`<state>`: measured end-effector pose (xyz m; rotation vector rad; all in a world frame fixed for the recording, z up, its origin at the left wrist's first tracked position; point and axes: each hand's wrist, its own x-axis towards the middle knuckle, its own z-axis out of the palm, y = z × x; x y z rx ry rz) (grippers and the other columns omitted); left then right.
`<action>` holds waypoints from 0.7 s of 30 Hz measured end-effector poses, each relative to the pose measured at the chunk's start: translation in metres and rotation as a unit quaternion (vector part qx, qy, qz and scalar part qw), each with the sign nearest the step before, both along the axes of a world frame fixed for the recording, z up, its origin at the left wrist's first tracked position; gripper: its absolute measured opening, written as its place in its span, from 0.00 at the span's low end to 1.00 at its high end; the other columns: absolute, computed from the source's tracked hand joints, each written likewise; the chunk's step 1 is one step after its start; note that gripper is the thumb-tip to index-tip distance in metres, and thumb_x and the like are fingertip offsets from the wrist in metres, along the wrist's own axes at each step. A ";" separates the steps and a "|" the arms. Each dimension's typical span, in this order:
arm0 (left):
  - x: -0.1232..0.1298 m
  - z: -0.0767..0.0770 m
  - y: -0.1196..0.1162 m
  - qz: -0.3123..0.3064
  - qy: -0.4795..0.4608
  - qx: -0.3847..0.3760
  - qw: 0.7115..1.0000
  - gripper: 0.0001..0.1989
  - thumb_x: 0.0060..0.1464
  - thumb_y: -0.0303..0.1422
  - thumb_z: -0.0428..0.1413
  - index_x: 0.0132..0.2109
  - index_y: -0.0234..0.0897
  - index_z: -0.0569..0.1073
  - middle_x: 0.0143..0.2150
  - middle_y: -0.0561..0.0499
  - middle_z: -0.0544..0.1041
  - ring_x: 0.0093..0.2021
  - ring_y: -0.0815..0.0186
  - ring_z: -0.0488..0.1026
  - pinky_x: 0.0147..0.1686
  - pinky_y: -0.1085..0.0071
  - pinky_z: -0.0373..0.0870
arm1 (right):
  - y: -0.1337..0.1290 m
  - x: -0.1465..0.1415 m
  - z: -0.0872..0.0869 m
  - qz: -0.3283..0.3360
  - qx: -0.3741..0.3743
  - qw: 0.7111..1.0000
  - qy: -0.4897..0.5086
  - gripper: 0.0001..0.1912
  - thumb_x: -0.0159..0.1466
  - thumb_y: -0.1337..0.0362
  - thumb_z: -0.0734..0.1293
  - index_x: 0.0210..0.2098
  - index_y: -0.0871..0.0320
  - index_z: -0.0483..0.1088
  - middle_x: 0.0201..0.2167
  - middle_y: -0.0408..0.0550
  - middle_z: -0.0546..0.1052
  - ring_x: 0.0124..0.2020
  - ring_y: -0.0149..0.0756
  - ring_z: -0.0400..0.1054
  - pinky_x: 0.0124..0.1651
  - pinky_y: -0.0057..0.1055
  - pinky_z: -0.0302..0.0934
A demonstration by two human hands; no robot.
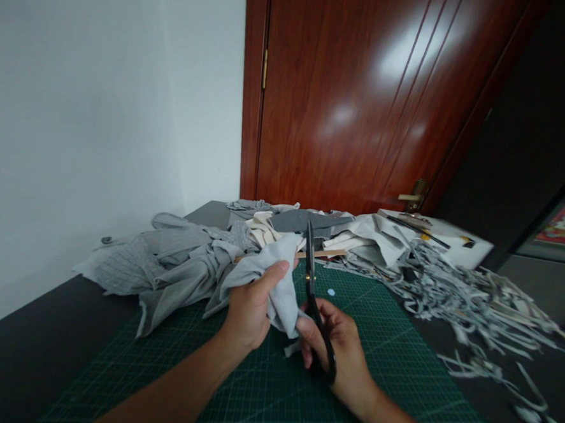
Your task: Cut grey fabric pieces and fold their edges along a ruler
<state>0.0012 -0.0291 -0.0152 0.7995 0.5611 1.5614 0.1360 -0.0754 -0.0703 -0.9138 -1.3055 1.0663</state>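
My left hand (252,302) is closed round a bunched piece of light grey fabric (282,294), thumb on top, above the green cutting mat (348,381). In my right hand (336,342) is a pair of black-handled scissors (310,264), its blades pointing up and away from me, just right of the fabric. The blades look closed or nearly so. My right thumb is close to the fabric's lower edge; I cannot tell whether it touches. A small grey scrap (293,348) shows beneath the fabric.
Grey garment pieces (178,262) are heaped on the left. Thin cut fabric strips (459,299) pile up on the right, near a white box (472,245). More cloth (310,221) and a wooden ruler-like strip (332,254) lie at the back, before a brown door (336,113).
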 end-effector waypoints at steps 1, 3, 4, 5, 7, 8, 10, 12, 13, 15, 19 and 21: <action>0.001 0.001 0.000 -0.002 -0.012 0.007 1.000 0.20 0.41 0.35 0.74 0.42 0.34 0.81 0.43 0.46 0.85 0.48 0.53 0.81 0.49 0.63 0.76 | 0.002 0.001 0.000 -0.017 0.001 1.000 0.005 0.27 0.59 0.41 0.77 0.36 0.58 0.71 0.16 0.37 0.71 0.13 0.26 0.60 0.18 0.22 0.53; 0.002 0.001 0.001 -0.005 -0.034 0.008 0.999 0.21 0.44 0.36 0.75 0.45 0.34 0.81 0.48 0.45 0.85 0.55 0.51 0.79 0.54 0.61 0.75 | 0.005 0.005 0.001 -0.043 0.001 0.999 0.014 0.28 0.61 0.38 0.74 0.37 0.58 0.71 0.16 0.39 0.73 0.14 0.27 0.62 0.19 0.23 0.55; 0.003 0.001 0.001 -0.012 -0.044 0.003 0.999 0.22 0.45 0.37 0.75 0.46 0.34 0.81 0.50 0.44 0.84 0.57 0.50 0.78 0.56 0.61 0.74 | 0.007 0.007 0.002 -0.052 0.000 0.999 0.017 0.28 0.61 0.38 0.74 0.37 0.58 0.71 0.15 0.39 0.73 0.14 0.27 0.62 0.19 0.23 0.55; 0.004 0.000 0.001 -0.021 -0.052 -0.006 0.998 0.22 0.47 0.39 0.74 0.47 0.34 0.80 0.51 0.44 0.84 0.59 0.49 0.77 0.58 0.60 0.73 | 0.008 0.009 0.003 -0.058 -0.001 0.998 0.018 0.28 0.61 0.38 0.74 0.37 0.59 0.71 0.15 0.39 0.73 0.14 0.27 0.61 0.20 0.23 0.55; 0.005 -0.002 0.000 -0.055 -0.056 -0.029 0.997 0.25 0.49 0.43 0.73 0.49 0.34 0.80 0.52 0.42 0.84 0.61 0.47 0.75 0.59 0.58 0.73 | 0.010 0.012 0.004 -0.063 -0.008 0.998 0.018 0.27 0.60 0.40 0.76 0.36 0.59 0.71 0.13 0.38 0.72 0.14 0.27 0.62 0.21 0.23 0.56; 0.006 -0.003 0.000 -0.077 -0.054 -0.039 0.995 0.26 0.50 0.45 0.72 0.50 0.33 0.80 0.53 0.40 0.83 0.62 0.46 0.75 0.59 0.57 0.73 | 0.010 0.012 0.005 -0.065 -0.014 0.998 0.020 0.27 0.58 0.41 0.77 0.36 0.59 0.71 0.14 0.39 0.73 0.15 0.28 0.63 0.21 0.23 0.57; 0.006 -0.003 -0.001 -0.115 -0.050 -0.048 0.991 0.27 0.53 0.47 0.70 0.52 0.31 0.81 0.55 0.38 0.83 0.63 0.45 0.74 0.59 0.57 0.74 | 0.010 0.012 0.007 -0.068 -0.030 0.997 0.027 0.28 0.55 0.42 0.79 0.36 0.59 0.72 0.17 0.43 0.77 0.16 0.30 0.66 0.21 0.24 0.60; 0.005 -0.002 -0.002 -0.140 -0.056 -0.044 0.988 0.24 0.59 0.45 0.66 0.54 0.30 0.80 0.57 0.37 0.81 0.65 0.47 0.72 0.60 0.60 0.72 | 0.010 0.010 0.008 -0.081 -0.046 0.995 0.037 0.30 0.52 0.42 0.81 0.38 0.60 0.73 0.20 0.47 0.81 0.19 0.33 0.70 0.21 0.25 0.62; 0.004 -0.001 -0.003 -0.152 -0.063 -0.044 0.985 0.23 0.61 0.44 0.64 0.55 0.30 0.80 0.58 0.37 0.81 0.65 0.48 0.72 0.61 0.61 0.72 | 0.010 0.009 0.008 -0.093 -0.052 0.993 0.044 0.30 0.51 0.43 0.82 0.38 0.60 0.73 0.22 0.48 0.82 0.19 0.34 0.70 0.21 0.25 0.62; 0.002 0.002 -0.005 -0.176 -0.079 -0.052 0.980 0.21 0.65 0.42 0.59 0.57 0.31 0.79 0.59 0.37 0.81 0.66 0.48 0.72 0.62 0.58 0.71 | 0.011 0.008 0.009 -0.116 -0.056 0.989 0.065 0.29 0.49 0.46 0.84 0.36 0.59 0.73 0.22 0.47 0.82 0.20 0.33 0.70 0.22 0.25 0.63; 0.001 0.004 -0.006 -0.206 -0.076 -0.077 0.972 0.21 0.66 0.41 0.56 0.57 0.31 0.78 0.55 0.38 0.83 0.62 0.46 0.75 0.61 0.51 0.72 | 0.015 0.013 0.010 -0.119 -0.073 0.982 0.123 0.28 0.46 0.52 0.86 0.36 0.59 0.75 0.21 0.39 0.77 0.18 0.28 0.65 0.20 0.23 0.59; 0.000 0.004 -0.004 -0.203 -0.057 -0.071 0.975 0.19 0.63 0.40 0.60 0.54 0.30 0.80 0.51 0.38 0.84 0.61 0.44 0.76 0.61 0.51 0.72 | 0.019 0.018 0.012 -0.109 -0.079 0.979 0.153 0.27 0.46 0.55 0.86 0.38 0.59 0.75 0.21 0.37 0.75 0.17 0.26 0.63 0.19 0.23 0.56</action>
